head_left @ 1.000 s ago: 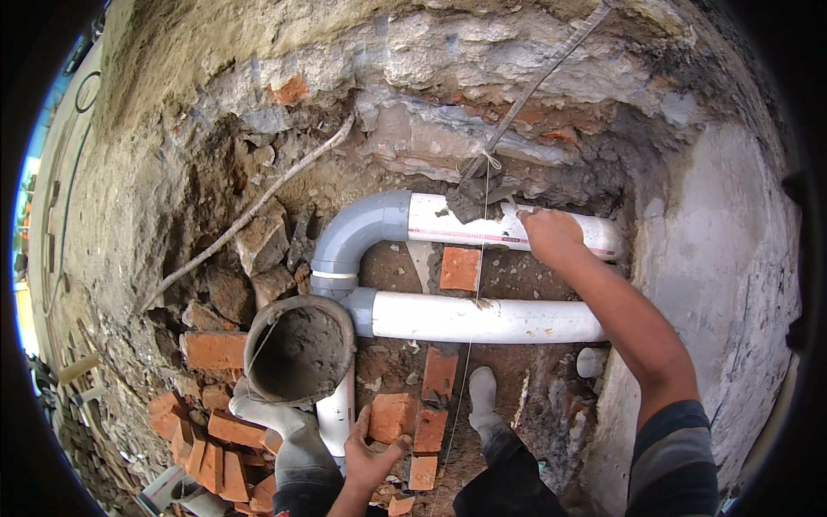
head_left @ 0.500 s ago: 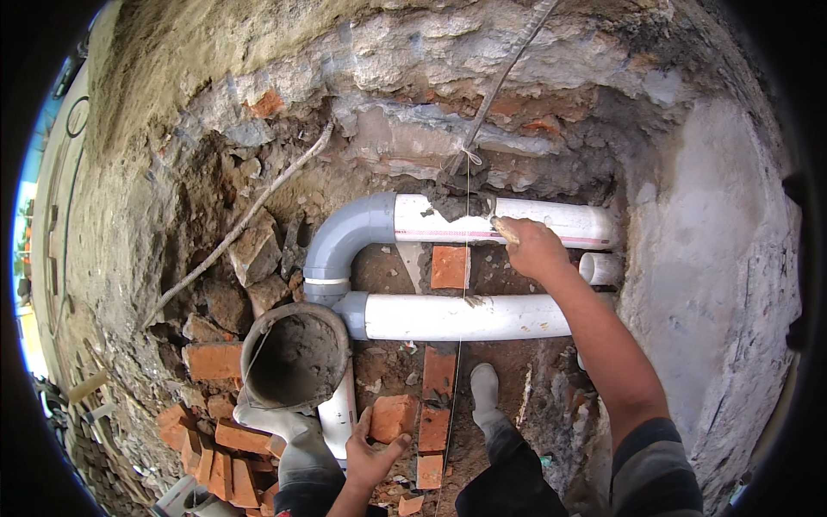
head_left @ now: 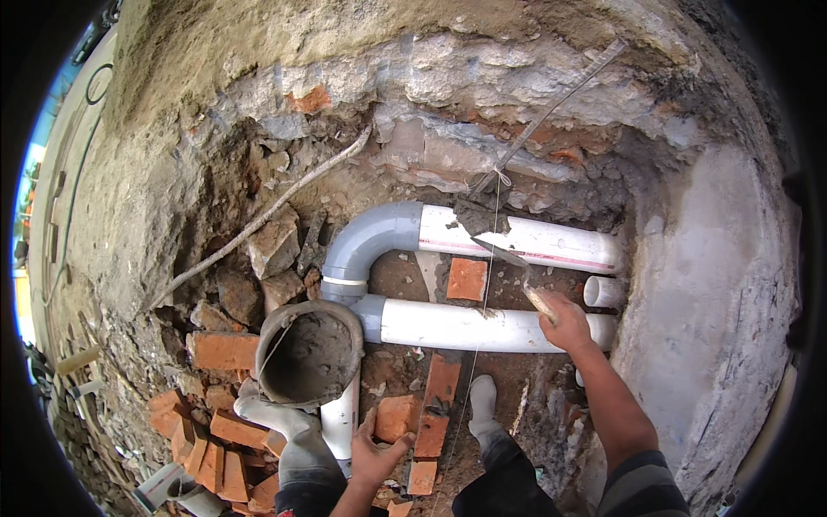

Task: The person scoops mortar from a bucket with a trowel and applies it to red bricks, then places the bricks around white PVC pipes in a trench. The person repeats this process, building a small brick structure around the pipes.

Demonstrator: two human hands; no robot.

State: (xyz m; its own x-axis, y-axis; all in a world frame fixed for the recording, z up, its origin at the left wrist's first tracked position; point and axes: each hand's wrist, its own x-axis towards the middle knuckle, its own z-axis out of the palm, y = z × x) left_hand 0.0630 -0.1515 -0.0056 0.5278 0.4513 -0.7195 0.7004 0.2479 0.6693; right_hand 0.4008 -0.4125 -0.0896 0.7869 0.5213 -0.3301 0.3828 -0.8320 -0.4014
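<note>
My right hand (head_left: 568,326) is closed around the pale handle of a trowel (head_left: 508,257). The trowel's blade points up and left, towards a patch of wet mortar (head_left: 476,219) on the upper white pipe (head_left: 560,241). Close to my boots, my left hand (head_left: 376,457) grips a broken piece of orange brick (head_left: 398,418) between thumb and fingers. Beside it runs a short row of laid bricks (head_left: 443,379). A taut string (head_left: 488,293) crosses over the pipes and this row. Another brick (head_left: 466,279) sits between the two pipes.
A bucket (head_left: 268,358) of grey mortar stands left of the lower white pipe (head_left: 465,326). A grey elbow (head_left: 353,237) curves at the left. Loose bricks (head_left: 207,457) are heaped at lower left. Metal rods (head_left: 267,211) lean against the rough pit wall, and a plastered wall (head_left: 689,319) rises at right.
My right hand has drawn the trowel down and towards me from the upper pipe, so its blade now shows. My left hand still holds the brick piece. The view has shifted slightly.
</note>
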